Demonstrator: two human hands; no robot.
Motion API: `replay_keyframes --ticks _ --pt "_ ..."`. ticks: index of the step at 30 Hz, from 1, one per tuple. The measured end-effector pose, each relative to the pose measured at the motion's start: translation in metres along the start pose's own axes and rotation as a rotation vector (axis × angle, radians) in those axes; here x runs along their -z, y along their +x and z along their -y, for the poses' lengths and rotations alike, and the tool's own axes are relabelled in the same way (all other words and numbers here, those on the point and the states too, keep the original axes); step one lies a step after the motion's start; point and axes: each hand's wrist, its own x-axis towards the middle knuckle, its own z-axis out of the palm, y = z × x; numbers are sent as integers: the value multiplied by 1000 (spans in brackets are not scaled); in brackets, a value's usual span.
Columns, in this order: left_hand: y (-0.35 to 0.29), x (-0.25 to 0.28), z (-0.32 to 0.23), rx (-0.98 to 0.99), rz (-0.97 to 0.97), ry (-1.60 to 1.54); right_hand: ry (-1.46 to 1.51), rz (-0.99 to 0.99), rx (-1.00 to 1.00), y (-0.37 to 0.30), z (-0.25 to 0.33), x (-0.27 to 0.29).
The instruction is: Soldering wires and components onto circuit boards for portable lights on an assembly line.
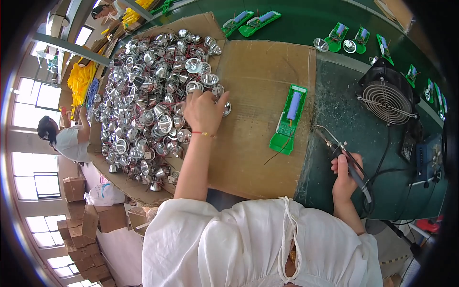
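My left hand (203, 112) is over the right edge of a big heap of shiny silver lamp reflectors (143, 115), its thumb and fingers apart among the nearest cups. Whether the fingertips touch one is hard to see. My right hand (345, 179) is closed around a soldering iron (351, 167) with a thin curved metal tube along it, the tip pointing up and left. Between the hands lies an open green housing (282, 140) with a purple cylindrical battery (294, 106), a small circuit board and loose dark wires. It rests on a flat cardboard sheet (244, 153).
A black fan with a round wire guard (386, 101) stands on the right, near a blue box-shaped device (429, 160). Several more green housings (336, 37) line the far and right table edges. Cables run beside my right hand. Two people (71, 138) are at the left.
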Motion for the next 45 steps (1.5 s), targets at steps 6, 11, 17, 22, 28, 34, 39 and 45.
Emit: replay_keyframes --ticks 6,11,17,22,28,34,39,45 --pt "-13 -1 -22 -124 33 -639 -14 -52 25 -6 -4 4" --pt "-53 14 -35 84 400 -1183 10 -2 77 -13 10 -1" --pt "-77 12 -60 62 546 -1059 -127 162 257 -20 6 -14" --pt "-79 4 -67 -72 424 -964 -155 162 266 -18 6 -22" --pt "-75 3 -67 -97 427 -978 -196 251 262 -15 11 -25" --pt "-72 4 -70 -68 481 -984 -92 168 185 -16 10 -30" --pt "-71 5 -68 -49 504 -978 41 98 90 -17 15 -29" --pt "-69 3 -68 -46 529 -981 14 142 125 -14 11 -32"
